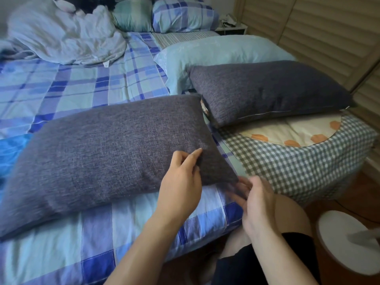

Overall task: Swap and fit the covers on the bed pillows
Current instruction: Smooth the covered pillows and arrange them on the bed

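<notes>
near pillow (pixel 107 153) in its grey woven cover lies on the plaid bedspread (pixel 82 83), looking plump, light and floppy. left hand (pixel 181 179) pinches the cover near its corner; right hand (pixel 257 204), blurred, hovers loosely curled, seemingly empty, at the corner tip, the best hold.

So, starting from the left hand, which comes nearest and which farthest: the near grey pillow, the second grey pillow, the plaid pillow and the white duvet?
1. Near grey pillow: the left hand is on its corner.
2. Second grey pillow: up and to the right.
3. White duvet and plaid pillow: both at the far end, too close to call.
</notes>
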